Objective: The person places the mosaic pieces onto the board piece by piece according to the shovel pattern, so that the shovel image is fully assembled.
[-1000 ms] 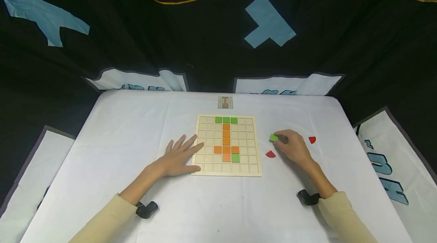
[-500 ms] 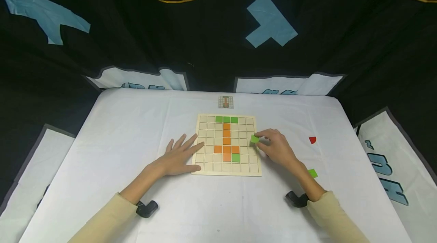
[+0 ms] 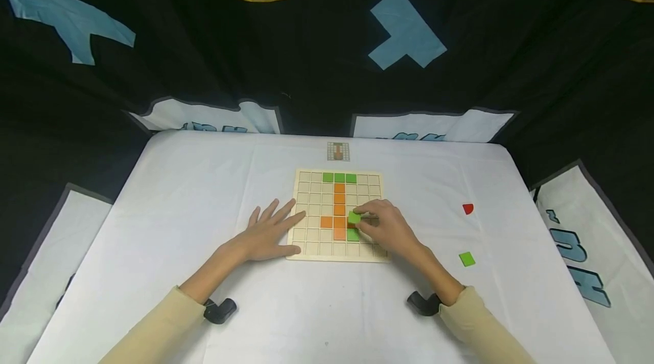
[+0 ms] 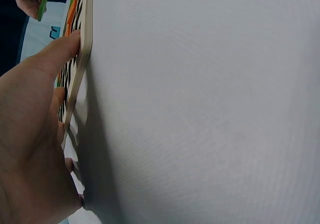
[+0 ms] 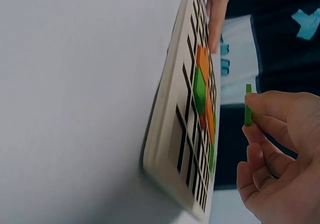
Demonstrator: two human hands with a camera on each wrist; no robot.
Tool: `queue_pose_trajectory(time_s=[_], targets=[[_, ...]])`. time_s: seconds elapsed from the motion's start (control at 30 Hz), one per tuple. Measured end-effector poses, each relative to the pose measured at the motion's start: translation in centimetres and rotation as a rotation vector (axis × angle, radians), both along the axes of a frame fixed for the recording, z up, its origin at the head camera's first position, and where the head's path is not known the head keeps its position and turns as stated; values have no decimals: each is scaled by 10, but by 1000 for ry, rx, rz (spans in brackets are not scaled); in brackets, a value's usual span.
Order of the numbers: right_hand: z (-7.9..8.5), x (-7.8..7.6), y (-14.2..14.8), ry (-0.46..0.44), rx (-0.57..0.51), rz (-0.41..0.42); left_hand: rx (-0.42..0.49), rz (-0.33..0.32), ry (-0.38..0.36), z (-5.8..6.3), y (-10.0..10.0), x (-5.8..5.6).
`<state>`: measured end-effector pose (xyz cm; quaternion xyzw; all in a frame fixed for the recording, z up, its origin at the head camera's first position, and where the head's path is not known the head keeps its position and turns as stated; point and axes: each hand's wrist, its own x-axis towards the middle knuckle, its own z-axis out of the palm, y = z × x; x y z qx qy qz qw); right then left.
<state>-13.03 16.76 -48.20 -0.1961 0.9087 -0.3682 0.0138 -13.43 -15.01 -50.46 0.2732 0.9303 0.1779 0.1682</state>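
Observation:
A wooden grid board (image 3: 311, 249) lies on the white table. Orange square tiles (image 3: 339, 198) run down its middle, with several green tiles (image 3: 328, 177) in the top row and one green tile lower down. With fingers spread straight, my left hand (image 3: 263, 240) rests on the board's left edge; in the left wrist view its thumb touches the rim. My right hand (image 3: 390, 229) pinches a green square tile (image 5: 248, 109) between thumb and fingertips. That tile is held above the board, over the orange tile right of the column, which it partly hides.
A small pattern card (image 3: 338, 151) lies behind the board. To the right, a red rounded piece (image 3: 468, 209) and a loose green tile (image 3: 467, 259) lie on the white cloth (image 3: 204, 182). A dark curtain (image 3: 317, 68) hangs behind the table.
My right hand has carried the green tile leftward from the table to above the board. The loose green tile at right has come out from behind the arm. My left hand stays put.

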Motion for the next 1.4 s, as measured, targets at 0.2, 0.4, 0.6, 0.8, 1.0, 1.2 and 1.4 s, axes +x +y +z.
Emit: queue_pose_trajectory(time_s=[0.2, 0.4, 0.6, 0.8, 1.0, 1.2, 1.4], targets=[[-3, -1, -18, 3, 2, 65, -1, -3, 0, 0, 0, -1], [-6, 0, -34, -4, 19, 105, -8, -2, 0, 0, -1, -2], [-13, 1, -44, -15, 42, 98, -9, 0, -1, -1, -1, -2], [-20, 1, -51, -4, 89, 122, -5, 2, -4, -1, -1, -1], [-21, 2, -55, -8, 137, 113, -13, 2, 0, -2, 0, -1], [-20, 2, -57, -9, 163, 92, -15, 1, -2, -2, 0, 0], [-20, 3, -57, 5, 164, 81, -9, 2, -2, 0, 0, 0]])
